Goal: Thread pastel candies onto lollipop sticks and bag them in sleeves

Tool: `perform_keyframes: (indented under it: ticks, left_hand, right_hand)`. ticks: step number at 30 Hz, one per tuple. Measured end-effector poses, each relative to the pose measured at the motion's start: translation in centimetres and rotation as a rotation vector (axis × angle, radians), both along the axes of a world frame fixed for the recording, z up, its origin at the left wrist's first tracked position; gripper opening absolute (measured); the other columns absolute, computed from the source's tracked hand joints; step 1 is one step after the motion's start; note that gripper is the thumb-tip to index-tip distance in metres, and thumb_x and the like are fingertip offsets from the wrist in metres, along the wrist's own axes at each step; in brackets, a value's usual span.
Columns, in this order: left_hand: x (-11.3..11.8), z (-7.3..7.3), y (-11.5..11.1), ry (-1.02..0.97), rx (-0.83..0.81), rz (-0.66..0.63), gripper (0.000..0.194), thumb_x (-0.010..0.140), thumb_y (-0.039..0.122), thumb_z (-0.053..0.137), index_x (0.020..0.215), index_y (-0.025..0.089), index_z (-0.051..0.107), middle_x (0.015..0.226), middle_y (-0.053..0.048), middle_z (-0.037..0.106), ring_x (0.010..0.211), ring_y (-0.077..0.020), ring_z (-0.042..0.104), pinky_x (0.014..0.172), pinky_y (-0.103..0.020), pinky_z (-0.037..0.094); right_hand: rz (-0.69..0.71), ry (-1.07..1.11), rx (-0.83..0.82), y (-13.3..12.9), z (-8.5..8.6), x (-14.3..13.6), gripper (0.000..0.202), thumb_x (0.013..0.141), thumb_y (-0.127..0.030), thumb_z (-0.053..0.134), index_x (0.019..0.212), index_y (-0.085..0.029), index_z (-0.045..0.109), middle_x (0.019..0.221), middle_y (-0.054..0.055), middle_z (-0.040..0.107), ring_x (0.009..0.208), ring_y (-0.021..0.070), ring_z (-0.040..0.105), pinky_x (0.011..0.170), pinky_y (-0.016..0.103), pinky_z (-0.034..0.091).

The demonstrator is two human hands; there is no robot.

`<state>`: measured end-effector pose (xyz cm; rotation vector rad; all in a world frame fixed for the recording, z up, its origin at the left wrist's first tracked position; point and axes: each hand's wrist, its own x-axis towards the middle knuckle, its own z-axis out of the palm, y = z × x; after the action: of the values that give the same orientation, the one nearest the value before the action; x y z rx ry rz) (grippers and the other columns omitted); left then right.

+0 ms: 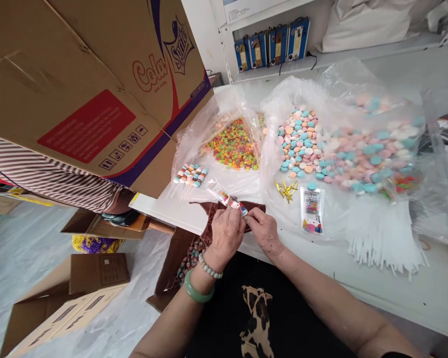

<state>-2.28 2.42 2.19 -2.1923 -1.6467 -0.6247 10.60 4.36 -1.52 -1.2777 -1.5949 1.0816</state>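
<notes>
Both of my hands meet at the table's front edge, over a brown cloth (pixel 208 229). My left hand (pixel 227 231) is closed on a small printed packet (pixel 219 193) that sticks out beyond the fingers, tilted up to the left. At the packet's near end, my right hand (pixel 264 232) pinches it with thumb and finger. A similar flat packet (pixel 312 211) lies to the right, below a single blue candy (pixel 312 186). Several gold twist ties (pixel 286 191) lie just above it. Small candy-topped sticks (pixel 190 175) rest in a bunch at the left.
Plastic bags hold ring-shaped candies (pixel 237 146) and pastel candies (pixel 300 139). White sticks (pixel 384 238) are fanned out at the right. A large carton (pixel 97 89) stands at the left, near a person in a striped garment (pixel 48 174). An open box (pixel 171 268) sits below the table edge.
</notes>
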Motion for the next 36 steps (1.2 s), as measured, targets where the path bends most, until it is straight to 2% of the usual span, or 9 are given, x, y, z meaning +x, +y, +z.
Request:
perform_keyframes:
  ticks: [6,10,12,16,19,21,24,30,36]
  left_hand:
    - [1.8,-1.3,-0.2,-0.108,0.033,-0.025,0.020,0.087,0.011,0.044,0.070,0.022,0.049,0.062,-0.004,0.053,0.063,-0.0191,0.052,0.067,-0.035,0.037]
    - [1.8,-2.2,-0.1,-0.375,-0.059,-0.032,0.019,0.088,0.017,0.049,0.070,0.021,0.052,0.064,-0.003,0.055,0.065,-0.0180,0.053,0.068,-0.034,0.038]
    - [1.3,-2.3,0.1,-0.641,-0.129,0.006,0.015,0.088,0.024,0.053,0.074,0.020,0.057,0.069,-0.003,0.058,0.068,-0.0166,0.054,0.068,-0.032,0.040]
    - [0.1,-1.2,0.7,-1.413,-0.304,0.117,0.024,0.086,0.043,0.060,0.087,0.019,0.061,0.079,-0.002,0.063,0.069,-0.0130,0.057,0.068,-0.027,0.045]
    - [-0.3,-0.1,1.6,-1.877,-0.601,-0.006,0.039,0.080,0.049,0.067,0.105,0.021,0.060,0.099,-0.007,0.067,0.081,-0.0165,0.065,0.076,-0.031,0.050]
    - [-0.3,0.3,2.2,-2.042,-0.733,-0.063,0.045,0.076,0.046,0.072,0.109,0.020,0.058,0.099,-0.009,0.068,0.085,-0.0207,0.067,0.077,-0.035,0.052]
    - [0.1,0.1,2.8,-2.168,-0.676,-0.006,0.035,0.077,0.037,0.073,0.102,0.018,0.058,0.082,-0.005,0.067,0.079,-0.0200,0.068,0.074,-0.034,0.053]
    - [1.0,-1.0,3.1,-2.274,-0.545,0.103,0.022,0.079,0.032,0.071,0.089,0.018,0.057,0.073,-0.001,0.062,0.074,-0.0156,0.065,0.080,-0.034,0.053]
    - [0.9,-2.0,2.9,-2.326,-0.569,0.123,0.016,0.084,0.029,0.066,0.091,0.017,0.058,0.074,-0.002,0.062,0.071,-0.0136,0.062,0.072,-0.029,0.051]
  right_hand:
    - [-0.081,0.012,-0.026,0.5,-0.9,-0.1,0.023,0.083,-0.035,0.049,0.063,-0.024,0.051,0.058,-0.004,0.053,0.056,0.0133,0.045,0.056,0.024,0.034]
    - [-0.073,0.281,-0.180,1.3,-1.1,-0.2,0.021,0.076,-0.035,0.052,0.060,-0.023,0.048,0.055,-0.005,0.046,0.054,0.0123,0.040,0.051,0.024,0.033]
    - [-0.018,0.505,-0.328,1.7,-0.9,-0.2,0.023,0.073,-0.038,0.056,0.060,-0.022,0.046,0.050,-0.006,0.039,0.047,0.0099,0.034,0.046,0.022,0.027]
    - [0.111,0.807,-0.576,2.0,-0.3,-0.1,0.024,0.067,-0.039,0.064,0.065,-0.020,0.049,0.045,-0.010,0.033,0.039,0.0052,0.021,0.039,0.021,0.013]
    - [0.227,0.862,-0.703,1.9,-0.1,-0.1,0.024,0.064,-0.036,0.066,0.068,-0.020,0.049,0.044,-0.011,0.033,0.037,0.0041,0.019,0.038,0.020,0.008]
    - [0.305,0.842,-0.747,1.7,0.0,-0.1,0.023,0.064,-0.036,0.066,0.070,-0.020,0.050,0.043,-0.012,0.032,0.037,0.0043,0.018,0.039,0.020,0.008]
    - [0.315,0.676,-0.608,1.4,0.1,-0.2,0.023,0.069,-0.040,0.064,0.068,-0.021,0.050,0.046,-0.009,0.037,0.039,0.0064,0.026,0.039,0.021,0.016]
    - [0.035,-0.093,0.065,0.4,-0.1,-0.1,0.014,0.083,-0.037,0.060,0.078,-0.024,0.061,0.068,-0.002,0.065,0.060,0.0134,0.055,0.058,0.025,0.036]
    - [-0.059,-0.244,0.088,0.4,-0.5,-0.1,0.014,0.087,-0.033,0.057,0.078,-0.025,0.064,0.071,-0.001,0.070,0.061,0.0155,0.060,0.059,0.025,0.035]
